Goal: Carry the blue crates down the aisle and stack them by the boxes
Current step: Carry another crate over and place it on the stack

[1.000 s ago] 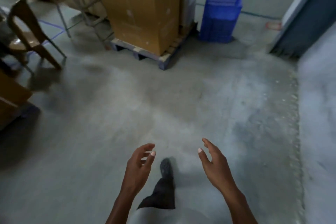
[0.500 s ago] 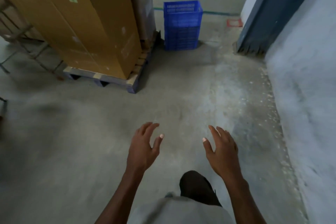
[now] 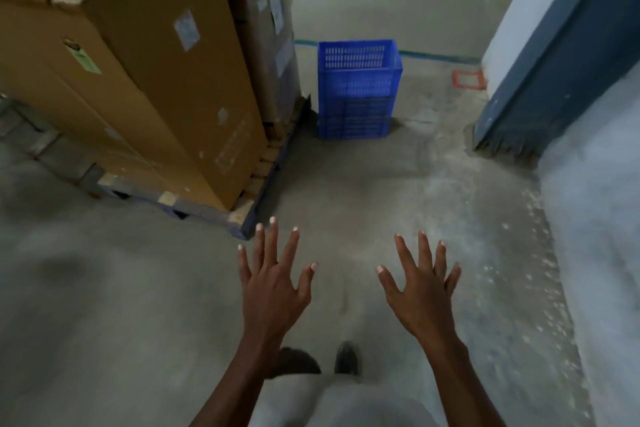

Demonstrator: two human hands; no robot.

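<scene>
Reaching forward with both arms, a person stands on a bare concrete floor point(image 3: 398, 191), the left hand point(image 3: 273, 288) and right hand point(image 3: 420, 291) spread flat at lower centre of the frame, fingers splayed, palms down, holding nothing. The blue crates point(image 3: 358, 88) sit stacked at upper centre, well apart from the hands, with the top one's slotted walls and open mouth visible. They stand just beside a wooden pallet point(image 3: 242, 215) loaded with tall cardboard boxes point(image 3: 173, 80) that fill the upper left. A dark blue wall panel point(image 3: 568, 55) rises at upper right. Two dark shoes point(image 3: 346, 357) show near the bottom edge, between the forearms.
</scene>
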